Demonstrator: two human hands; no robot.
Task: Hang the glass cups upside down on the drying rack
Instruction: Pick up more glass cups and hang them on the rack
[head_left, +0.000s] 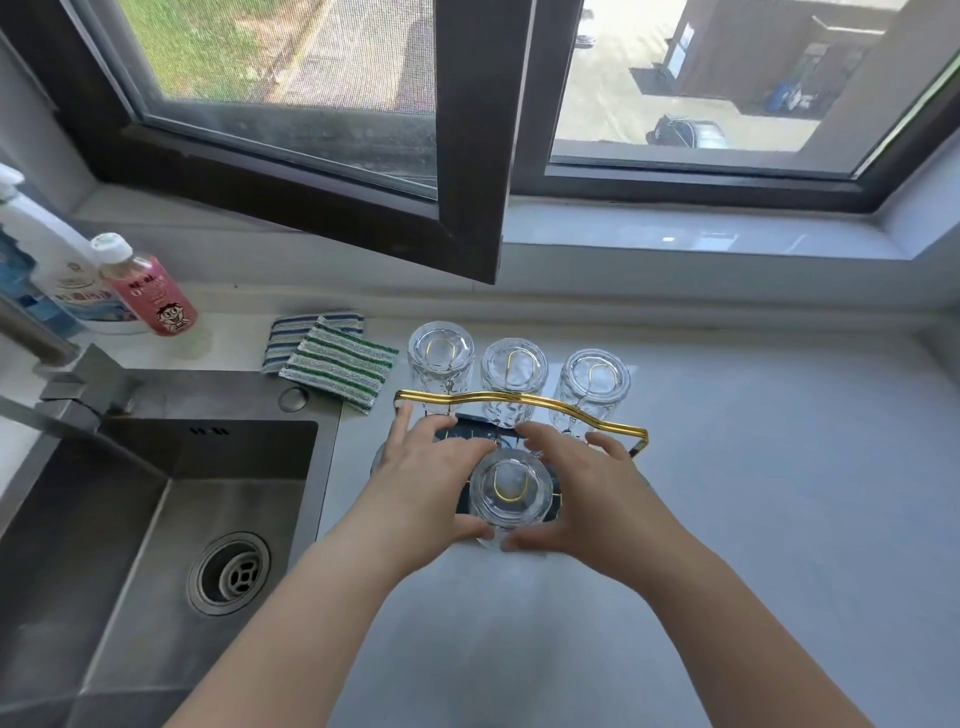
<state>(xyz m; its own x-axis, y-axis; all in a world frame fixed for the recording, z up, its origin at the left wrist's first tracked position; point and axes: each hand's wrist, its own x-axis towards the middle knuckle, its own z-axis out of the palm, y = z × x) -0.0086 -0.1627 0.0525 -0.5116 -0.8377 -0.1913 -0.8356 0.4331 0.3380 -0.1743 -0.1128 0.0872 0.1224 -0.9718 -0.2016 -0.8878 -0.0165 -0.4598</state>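
Note:
A drying rack with a gold handle (524, 402) and a dark tray stands on the grey counter. Three clear glass cups hang upside down on its far row: left (440, 358), middle (514, 371), right (592, 387). A fourth glass cup (511, 491) sits upside down over a gold prong in the near row. My left hand (431, 483) and my right hand (587, 488) cup this glass from both sides, fingers curled round it.
A steel sink (156, 519) with a drain lies to the left, its faucet (47, 384) above. Striped cloths (332, 358) lie behind the sink. A pink bottle (148, 291) and a white detergent bottle (57, 270) stand at the far left. An open window frame (467, 156) juts over the counter.

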